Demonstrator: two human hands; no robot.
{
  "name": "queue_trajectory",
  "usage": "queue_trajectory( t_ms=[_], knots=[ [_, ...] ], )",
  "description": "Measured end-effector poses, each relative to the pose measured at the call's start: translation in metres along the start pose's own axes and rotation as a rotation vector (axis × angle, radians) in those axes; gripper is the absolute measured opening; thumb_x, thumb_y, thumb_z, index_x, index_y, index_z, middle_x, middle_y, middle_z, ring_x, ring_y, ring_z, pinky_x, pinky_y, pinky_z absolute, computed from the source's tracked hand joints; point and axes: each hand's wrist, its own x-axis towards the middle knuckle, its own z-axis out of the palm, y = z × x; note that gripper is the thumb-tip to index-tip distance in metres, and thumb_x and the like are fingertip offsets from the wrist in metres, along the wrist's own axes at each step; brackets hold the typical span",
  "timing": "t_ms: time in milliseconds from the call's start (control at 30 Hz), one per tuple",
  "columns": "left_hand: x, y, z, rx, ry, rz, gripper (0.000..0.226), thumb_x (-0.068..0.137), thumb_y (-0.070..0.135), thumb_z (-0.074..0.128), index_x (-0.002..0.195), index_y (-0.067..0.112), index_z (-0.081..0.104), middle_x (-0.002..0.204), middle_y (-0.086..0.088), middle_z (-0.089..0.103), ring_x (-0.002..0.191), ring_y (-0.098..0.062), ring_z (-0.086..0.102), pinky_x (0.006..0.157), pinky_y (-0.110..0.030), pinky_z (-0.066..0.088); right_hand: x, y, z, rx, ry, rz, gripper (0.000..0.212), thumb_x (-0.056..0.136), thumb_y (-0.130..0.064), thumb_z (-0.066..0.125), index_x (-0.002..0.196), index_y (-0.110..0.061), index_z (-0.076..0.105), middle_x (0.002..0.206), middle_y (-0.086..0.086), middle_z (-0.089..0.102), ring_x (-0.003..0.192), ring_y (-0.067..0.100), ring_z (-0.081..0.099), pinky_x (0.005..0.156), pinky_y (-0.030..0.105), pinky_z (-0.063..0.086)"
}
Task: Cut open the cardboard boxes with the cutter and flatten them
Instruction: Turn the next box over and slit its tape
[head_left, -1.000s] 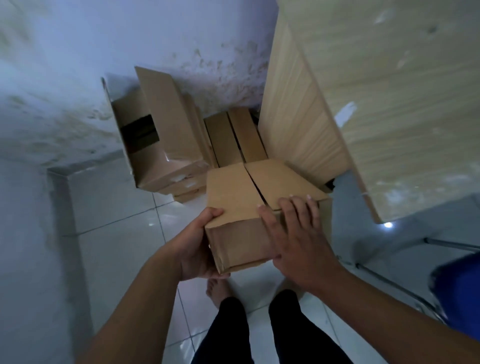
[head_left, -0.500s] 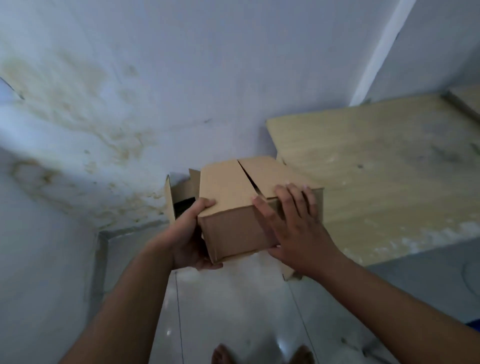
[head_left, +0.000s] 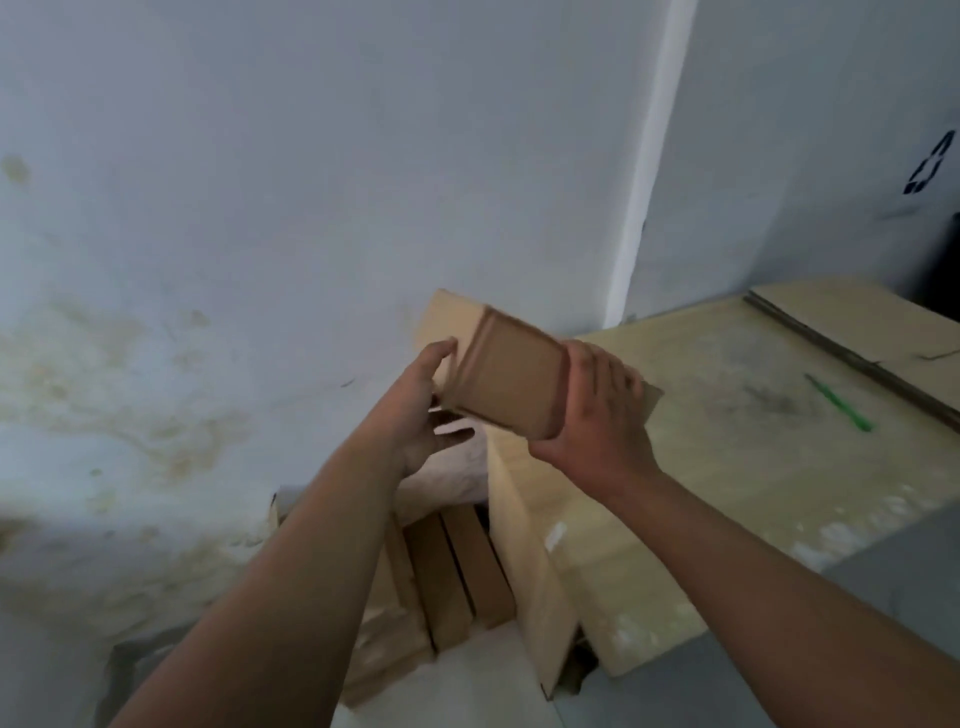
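The left hand (head_left: 421, 415) and right hand (head_left: 597, 415) grasp the cardboard box (head_left: 511, 384) aloft, fingers curled round it. Likely next: set it down, take the cutter (head_left: 837, 401) right of the fingers.

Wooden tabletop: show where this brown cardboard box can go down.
Bare: the pale wooden tabletop between its near edge and the green cutter. Crowded: flattened cardboard sheets along the far right; brown boxes fill the floor gap beside the table.

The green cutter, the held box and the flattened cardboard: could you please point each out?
green cutter (head_left: 837, 402), head view, middle of its body.
held box (head_left: 511, 384), head view, centre of its near face.
flattened cardboard (head_left: 857, 322), head view, bare top surface.
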Motion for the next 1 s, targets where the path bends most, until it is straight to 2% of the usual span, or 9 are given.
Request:
queue_trajectory(
  t_ms=[200, 333, 400, 500, 567, 633, 767, 867, 1000],
  knots=[
    [0.059, -0.022, 0.114, 0.085, -0.126, 0.153, 0.056, 0.102, 0.057, 0.051, 0.147, 0.025, 0.049, 0.157, 0.002, 0.044, 0.141, -0.019, 0.046, 0.115, -0.05, 0.041, 0.011, 0.098, 0.008, 0.509, 0.083, 0.541, 0.11, 0.048, -0.052, 0.087, 0.138, -0.021, 0.031, 0.127, -0.003, 0.047, 0.114, 0.021, 0.052, 0.096, 0.045, 0.047],
    [0.089, -0.066, 0.191, 0.399, -0.101, 0.163, 0.062, 0.107, 0.057, 0.038, 0.158, 0.021, 0.039, 0.16, 0.005, 0.04, 0.145, -0.015, 0.039, 0.119, -0.041, 0.033, 0.015, 0.171, 0.005, 0.973, 0.083, 0.994, 0.088, 0.054, -0.036, 0.095, 0.119, -0.015, 0.039, 0.111, 0.003, 0.06, 0.089, 0.013, 0.063, 0.073, 0.03, 0.053],
    [0.105, -0.098, 0.215, 0.638, -0.055, 0.241, 0.059, 0.108, 0.053, 0.038, 0.157, 0.021, 0.039, 0.156, 0.009, 0.038, 0.146, -0.014, 0.033, 0.119, -0.034, 0.028, 0.016, 0.204, 0.01, 1.086, 0.053, 1.187, 0.083, 0.055, -0.036, 0.095, 0.111, -0.012, 0.04, 0.106, 0.007, 0.061, 0.086, 0.019, 0.065, 0.076, 0.038, 0.057],
    [0.116, -0.139, 0.24, 0.877, 0.074, 0.281, 0.069, 0.106, 0.055, 0.04, 0.164, 0.024, 0.019, 0.172, -0.003, 0.009, 0.159, -0.022, 0.005, 0.127, -0.035, 0.008, 0.017, 0.24, 0.018, 1.279, 0.001, 1.432, 0.095, 0.041, -0.043, 0.095, 0.114, -0.011, 0.044, 0.106, 0.013, 0.065, 0.083, 0.026, 0.069, 0.072, 0.048, 0.062],
    [0.119, -0.157, 0.254, 0.794, 0.174, 0.268, 0.077, 0.105, 0.056, 0.043, 0.166, 0.023, 0.009, 0.173, -0.002, -0.005, 0.159, -0.02, -0.003, 0.124, -0.032, 0.004, 0.015, 0.254, 0.021, 1.385, -0.05, 1.504, 0.098, 0.04, -0.043, 0.095, 0.121, -0.009, 0.052, 0.105, 0.014, 0.069, 0.077, 0.027, 0.072, 0.059, 0.044, 0.06],
    [0.119, -0.162, 0.267, 0.544, 0.227, 0.245, 0.085, 0.101, 0.059, 0.051, 0.166, 0.027, 0.005, 0.173, 0.0, 0.005, 0.158, -0.02, 0.01, 0.126, -0.035, 0.01, 0.01, 0.261, 0.026, 1.459, -0.126, 1.532, 0.096, 0.041, -0.046, 0.094, 0.123, -0.01, 0.058, 0.104, 0.014, 0.073, 0.079, 0.028, 0.073, 0.056, 0.043, 0.058],
    [0.126, -0.157, 0.283, 0.075, 0.259, 0.108, 0.069, 0.092, 0.054, 0.063, 0.151, 0.039, 0.031, 0.143, 0.002, 0.059, 0.121, -0.018, 0.061, 0.098, -0.043, 0.053, 0.005, 0.264, 0.029, 1.583, -0.275, 1.526, 0.065, 0.061, -0.052, 0.084, 0.113, -0.014, 0.07, 0.108, 0.013, 0.074, 0.097, 0.031, 0.07, 0.088, 0.059, 0.056],
    [0.125, -0.151, 0.289, -0.071, 0.209, -0.016, 0.073, 0.096, 0.051, 0.062, 0.155, 0.052, 0.018, 0.132, 0.005, 0.062, 0.111, -0.02, 0.064, 0.075, -0.035, 0.052, 0.004, 0.267, 0.031, 1.663, -0.355, 1.502, 0.05, 0.08, -0.052, 0.072, 0.114, -0.015, 0.07, 0.112, 0.014, 0.073, 0.106, 0.034, 0.066, 0.096, 0.065, 0.049],
    [0.136, -0.153, 0.287, -0.1, 0.208, -0.019, 0.075, 0.09, 0.047, 0.07, 0.153, 0.053, 0.029, 0.135, 0.007, 0.065, 0.112, -0.019, 0.067, 0.073, -0.034, 0.053, 0.002, 0.279, 0.038, 1.7, -0.376, 1.491, 0.042, 0.08, -0.051, 0.073, 0.105, -0.017, 0.07, 0.109, 0.012, 0.073, 0.105, 0.031, 0.066, 0.099, 0.057, 0.05]
  ],
)
